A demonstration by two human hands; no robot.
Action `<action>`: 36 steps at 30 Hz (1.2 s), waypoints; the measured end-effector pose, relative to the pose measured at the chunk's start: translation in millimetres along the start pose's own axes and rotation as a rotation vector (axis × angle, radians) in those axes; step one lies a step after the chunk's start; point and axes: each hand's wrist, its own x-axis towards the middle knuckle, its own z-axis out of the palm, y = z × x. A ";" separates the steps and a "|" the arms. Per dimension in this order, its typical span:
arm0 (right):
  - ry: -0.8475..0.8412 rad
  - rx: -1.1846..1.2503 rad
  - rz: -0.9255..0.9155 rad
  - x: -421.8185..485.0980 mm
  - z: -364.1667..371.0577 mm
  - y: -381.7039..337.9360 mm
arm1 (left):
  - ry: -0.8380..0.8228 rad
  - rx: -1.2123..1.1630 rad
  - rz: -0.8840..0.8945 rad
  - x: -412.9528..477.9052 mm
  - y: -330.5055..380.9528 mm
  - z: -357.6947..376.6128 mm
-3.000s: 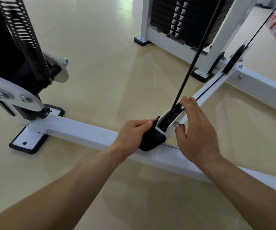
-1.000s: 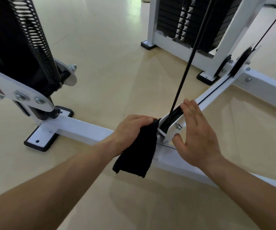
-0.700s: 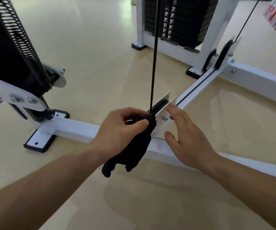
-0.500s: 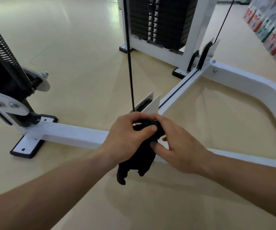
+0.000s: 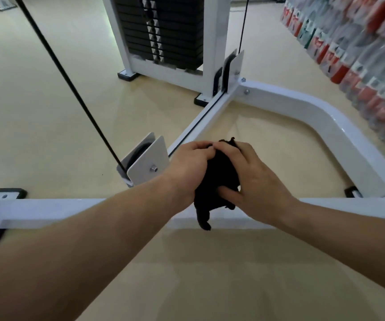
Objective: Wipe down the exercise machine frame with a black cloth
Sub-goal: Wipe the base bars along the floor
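Observation:
The black cloth (image 5: 219,181) is bunched between both hands, held in the air above the white frame's front floor bar (image 5: 47,208). My left hand (image 5: 189,165) grips its left side with curled fingers. My right hand (image 5: 254,179) grips its right side, thumb pressed into the fabric. A loose corner of cloth hangs down in front of the bar. The white pulley bracket (image 5: 147,161) with its black cable (image 5: 70,89) stands just left of my hands. A diagonal white bar (image 5: 198,126) runs back to the weight stack.
The black weight stack (image 5: 163,28) stands in its white tower at the back. A curved white frame tube (image 5: 326,121) bends round on the right. Packs of bottles (image 5: 360,54) line the right wall. Tan floor lies in front.
My left hand lifted the cloth off the pulley bracket, and my right hand left the bracket and took hold of the cloth too. Both hands now sit right of the bracket; the view swung right.

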 end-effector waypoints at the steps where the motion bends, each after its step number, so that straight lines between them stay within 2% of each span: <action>1: 0.007 -0.029 -0.014 1.3 -4.0 5.4 | -0.023 0.028 0.015 3.2 -0.4 1.4; 6: -0.027 -0.117 0.013 -6.8 -28.1 41.8 | -0.189 0.178 0.036 15.0 -6.7 16.1; 9: -0.082 -0.211 0.046 -18.1 -46.5 68.0 | -0.226 0.371 0.045 22.1 -16.9 38.8; 15: -0.270 -0.347 0.166 -54.3 -94.7 113.8 | -0.280 0.500 0.060 41.4 -44.2 100.5; 17: -0.297 -0.395 0.232 -70.4 -109.5 126.6 | -0.304 0.625 0.123 48.0 -58.9 124.0; 23: -0.169 -0.504 0.479 -135.0 -124.7 158.2 | -0.389 0.971 0.329 52.6 -100.5 179.8; 27: -0.184 -0.439 0.611 -158.5 -92.1 162.1 | -0.312 1.075 0.410 61.2 -114.9 191.4; 32: -0.162 -0.386 0.531 -156.5 -50.8 145.3 | -0.246 1.115 0.461 68.9 -118.6 187.7; 36: -0.069 -0.445 0.554 -159.2 -71.2 167.1 | -0.257 1.133 0.467 67.5 -114.8 185.3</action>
